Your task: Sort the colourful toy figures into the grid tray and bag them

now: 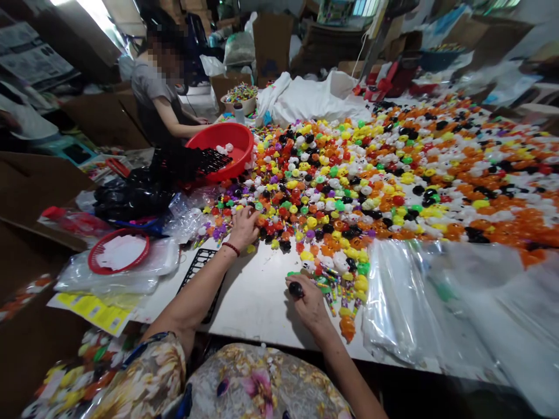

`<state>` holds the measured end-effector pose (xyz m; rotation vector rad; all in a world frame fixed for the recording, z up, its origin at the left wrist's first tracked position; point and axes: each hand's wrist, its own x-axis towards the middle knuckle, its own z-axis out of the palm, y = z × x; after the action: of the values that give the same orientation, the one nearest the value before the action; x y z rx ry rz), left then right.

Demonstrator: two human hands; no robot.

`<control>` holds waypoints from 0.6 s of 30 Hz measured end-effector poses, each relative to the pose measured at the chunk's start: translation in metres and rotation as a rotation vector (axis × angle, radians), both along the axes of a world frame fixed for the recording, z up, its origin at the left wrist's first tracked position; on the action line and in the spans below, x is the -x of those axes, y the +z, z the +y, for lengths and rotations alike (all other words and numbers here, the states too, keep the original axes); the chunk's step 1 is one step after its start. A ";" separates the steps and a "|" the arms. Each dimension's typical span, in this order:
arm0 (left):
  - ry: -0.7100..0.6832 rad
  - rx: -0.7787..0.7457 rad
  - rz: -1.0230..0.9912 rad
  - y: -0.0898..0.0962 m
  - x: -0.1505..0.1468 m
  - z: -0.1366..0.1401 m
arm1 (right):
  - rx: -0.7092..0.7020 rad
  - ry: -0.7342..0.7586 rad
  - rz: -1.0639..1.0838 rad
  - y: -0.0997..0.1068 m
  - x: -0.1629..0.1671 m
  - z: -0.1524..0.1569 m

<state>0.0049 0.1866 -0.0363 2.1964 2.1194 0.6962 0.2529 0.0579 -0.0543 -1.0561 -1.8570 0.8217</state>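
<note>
My left hand (244, 228), with a dark red bead bracelet (230, 248) on its wrist, reaches into the near left edge of a heap of small plastic toys (314, 192). Its fingers are curled down among the pieces, and what they hold is hidden. Closer to me, my right hand (309, 304) is closed around a small toy with a shiny black round top (296, 290). Just right of that hand lies a group of toys on patterned sticks, among them an orange one (347, 327). A black slotted tray (197, 269) lies partly under my left forearm.
Clear plastic bags (402, 302) cover the table's right front. To the left are a red basket (119, 251) with white paper, and a black plastic bag (133, 195). Across the table a co-worker (159, 87) sits by a red basin (236, 145). An open carton (30, 244) stands left.
</note>
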 end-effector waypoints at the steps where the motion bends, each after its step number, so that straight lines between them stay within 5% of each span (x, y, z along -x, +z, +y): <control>1: -0.033 0.013 0.011 0.001 -0.001 0.001 | 0.005 0.004 0.007 0.000 0.002 -0.001; 8: -0.052 -0.112 -0.299 0.020 -0.025 -0.007 | -0.041 -0.060 -0.015 -0.010 0.003 -0.005; 12: -0.316 0.311 -0.721 0.030 -0.070 -0.040 | -0.066 -0.196 -0.027 -0.011 0.000 0.004; 15: -0.569 0.643 -0.840 0.035 -0.103 -0.054 | 0.001 -0.247 0.027 -0.009 -0.005 0.011; 18: -0.646 0.629 -0.865 0.044 -0.125 -0.035 | 0.096 -0.344 0.078 -0.005 -0.017 0.011</control>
<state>0.1299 0.1517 0.0074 1.6124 0.9462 0.6230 0.2696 0.0690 -0.0595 -1.3382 -1.5253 0.7399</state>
